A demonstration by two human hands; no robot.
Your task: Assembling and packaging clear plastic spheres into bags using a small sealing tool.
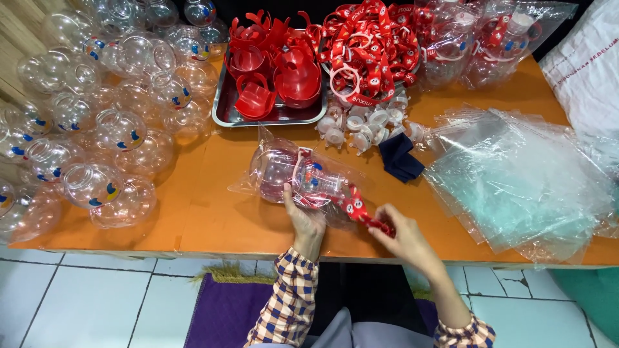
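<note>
A clear round bottle (278, 169) lies on its side inside a clear plastic bag (255, 183) near the front of the orange table (206, 212). My left hand (304, 216) grips the bag's open end around the bottle's red-and-white top. My right hand (403, 235) pinches the end of a red patterned strap (360, 212) that runs from the bottle out of the bag.
Many clear round bottles (97, 122) are heaped at the left. A metal tray (222, 103) of red lids stands at the back, with red straps (371, 45), white caps (358, 125), a dark cloth (398, 156), bagged bottles (480, 38) and a stack of clear bags (522, 180) to the right.
</note>
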